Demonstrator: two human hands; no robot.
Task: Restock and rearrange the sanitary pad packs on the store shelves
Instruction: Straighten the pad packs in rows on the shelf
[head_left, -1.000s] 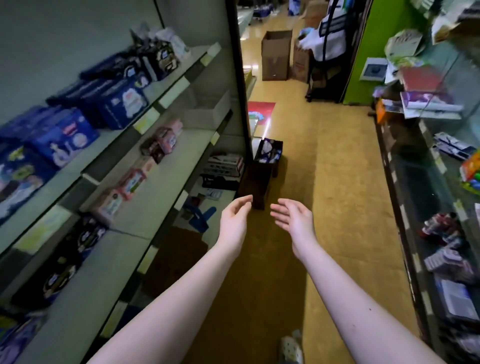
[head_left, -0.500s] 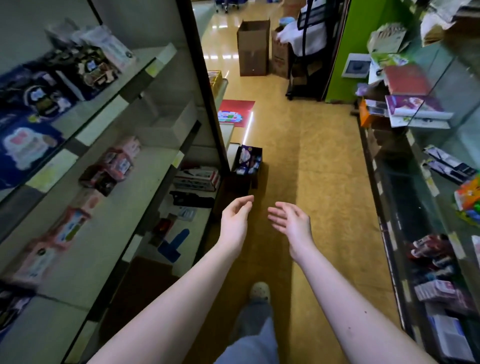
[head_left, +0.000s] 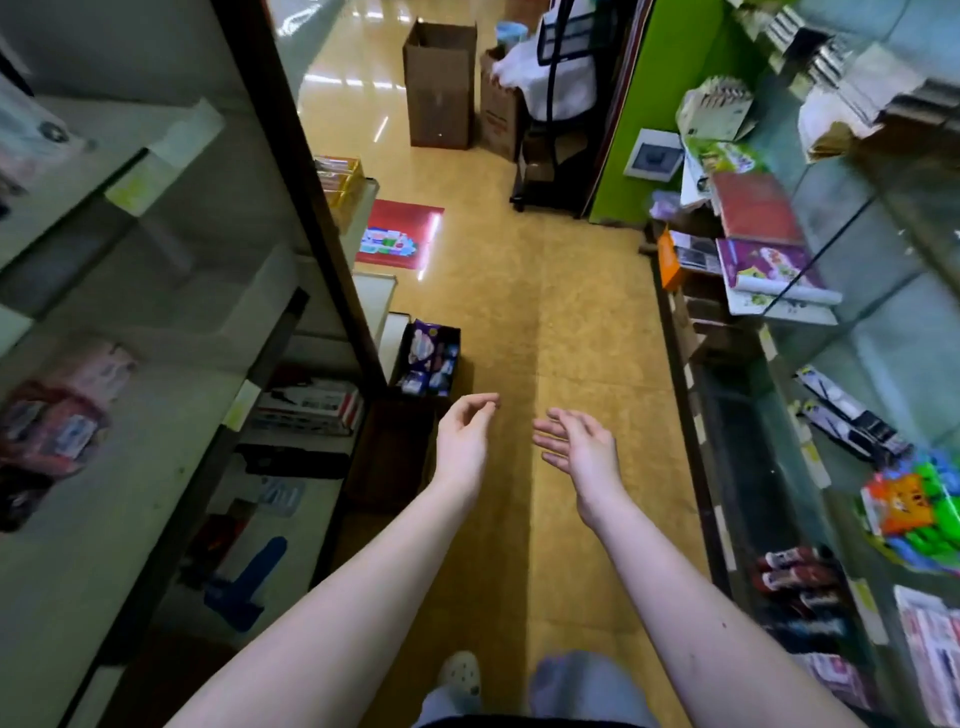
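Both hands are hovering out front, and the box (head_left: 395, 447) of packs (head_left: 427, 356) is sitting on the floor (head_left: 545, 312) at the end of the left shelf (head_left: 104, 519), just beyond the fingertips. Best play here, I'd say, is crouching low, getting a hand on either side of one pack and lifting it straight up, clear of the box rim. The left hand (head_left: 464, 439) is showing a loose, half-curled grip with nothing in it. The right hand (head_left: 579, 449) is spreading its grip wide, fingers relaxed, touching nothing.
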